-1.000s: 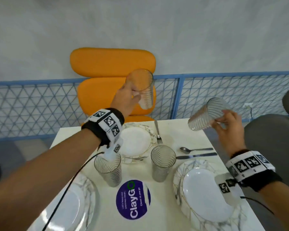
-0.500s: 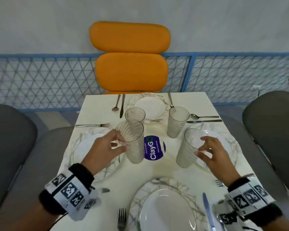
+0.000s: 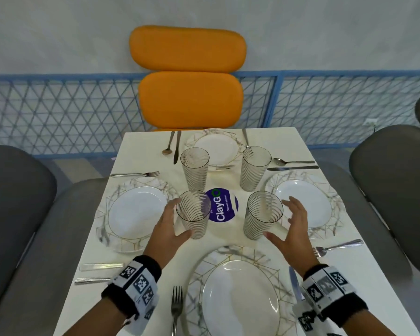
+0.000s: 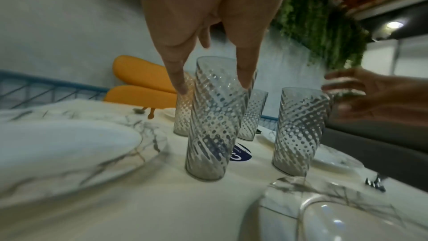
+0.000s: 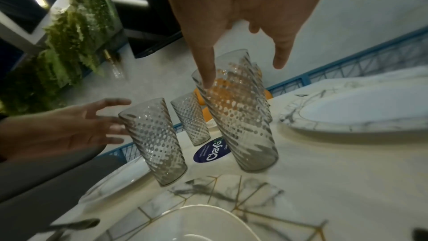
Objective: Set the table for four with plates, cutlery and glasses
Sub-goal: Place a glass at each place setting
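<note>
While both hands are spread, L hand [image 3: 167, 229] flanks L glass [image 3: 193, 214], R hand [image 3: 293, 224] R glass [image 3: 262, 214].

right hand [image 5: 243, 30] spread, above glass [image 5: 238, 111]

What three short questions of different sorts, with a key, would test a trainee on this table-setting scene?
1. Count: how many glasses stand on the table?
2. True or false: the right hand grips the near right glass.
3. Choose: the purple sticker lies (A) on the near plate, (B) among the glasses, (C) under a fork.

Key
1. Four: near left glass, near right glass, far left glass, far right glass.
2. False: its fingers are spread beside the glass; the left hand is open too.
3. B.
</note>
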The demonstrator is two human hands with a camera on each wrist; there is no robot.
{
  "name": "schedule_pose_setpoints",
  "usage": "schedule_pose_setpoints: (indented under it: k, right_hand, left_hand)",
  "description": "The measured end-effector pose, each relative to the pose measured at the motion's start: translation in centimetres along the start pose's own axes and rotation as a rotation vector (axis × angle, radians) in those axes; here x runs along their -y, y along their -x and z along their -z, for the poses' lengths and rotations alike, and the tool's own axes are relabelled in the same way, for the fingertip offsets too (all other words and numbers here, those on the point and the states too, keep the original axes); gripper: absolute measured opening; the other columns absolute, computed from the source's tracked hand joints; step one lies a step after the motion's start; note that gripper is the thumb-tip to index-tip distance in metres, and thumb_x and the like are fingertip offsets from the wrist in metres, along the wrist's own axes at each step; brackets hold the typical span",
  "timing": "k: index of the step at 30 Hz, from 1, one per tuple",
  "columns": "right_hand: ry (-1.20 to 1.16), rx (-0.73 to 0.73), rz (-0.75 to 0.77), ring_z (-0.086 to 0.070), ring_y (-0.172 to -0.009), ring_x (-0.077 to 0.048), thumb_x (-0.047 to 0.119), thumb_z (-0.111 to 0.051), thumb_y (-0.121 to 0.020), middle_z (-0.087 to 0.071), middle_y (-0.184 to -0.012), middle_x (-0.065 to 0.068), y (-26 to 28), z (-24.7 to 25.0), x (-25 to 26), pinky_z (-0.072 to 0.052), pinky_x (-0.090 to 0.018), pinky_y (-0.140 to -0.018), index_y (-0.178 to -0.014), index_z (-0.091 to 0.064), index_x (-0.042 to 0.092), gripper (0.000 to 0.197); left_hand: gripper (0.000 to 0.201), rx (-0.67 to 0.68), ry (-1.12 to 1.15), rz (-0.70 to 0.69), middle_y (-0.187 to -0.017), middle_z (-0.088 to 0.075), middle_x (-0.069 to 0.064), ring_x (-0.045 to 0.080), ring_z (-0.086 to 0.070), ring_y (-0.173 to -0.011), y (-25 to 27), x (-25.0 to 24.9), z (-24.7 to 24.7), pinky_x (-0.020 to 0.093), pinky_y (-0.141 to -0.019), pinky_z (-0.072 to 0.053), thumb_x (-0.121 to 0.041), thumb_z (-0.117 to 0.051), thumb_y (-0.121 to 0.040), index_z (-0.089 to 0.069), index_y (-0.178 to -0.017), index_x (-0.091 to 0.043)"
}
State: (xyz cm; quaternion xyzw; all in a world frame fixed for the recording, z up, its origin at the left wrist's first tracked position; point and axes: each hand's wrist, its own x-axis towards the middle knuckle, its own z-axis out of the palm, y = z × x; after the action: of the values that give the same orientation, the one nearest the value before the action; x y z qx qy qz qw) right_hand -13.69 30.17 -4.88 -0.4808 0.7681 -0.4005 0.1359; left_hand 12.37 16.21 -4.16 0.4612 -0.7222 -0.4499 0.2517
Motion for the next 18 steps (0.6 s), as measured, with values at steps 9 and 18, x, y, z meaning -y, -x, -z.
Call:
schedule_pose_setpoints:
  k: [9, 18]
  right_hand:
    - [-0.336, 0.123, -0.321, -0.027, -0.136, -0.02, 0.0, -0.083, -0.06, -0.025, -0.147, -0.005, -2.1, -2.0, -1.4, -0.027, -0.041, -0.115, -0.145, -0.011, 0.014, 0.112]
    - [-0.469, 0.15, -0.37, -0.045, -0.112, -0.017, -0.009, -0.075, -0.066, -0.045, -0.109, 0.022, -2.9, -2.9, -1.0, -0.044, -0.04, -0.1, -0.135, -0.029, 0.009, 0.085]
  left_hand:
    - [0.116, 0.02, 0.209, 0.205, -0.144, -0.035, -0.002, 0.015, -0.035, -0.131, -1.1, 0.0, -2.0, 0.014, -0.101, -0.036, -0.009, -0.084, -0.064, -0.005, -0.148, -0.024]
    - [0.085, -0.027, 0.204, 0.205, -0.12, -0.047, -0.009, 0.011, -0.047, -0.11, -1.3, -0.5, -2.6, 0.018, -0.087, -0.036, -0.009, -0.081, -0.068, -0.033, -0.137, -0.018]
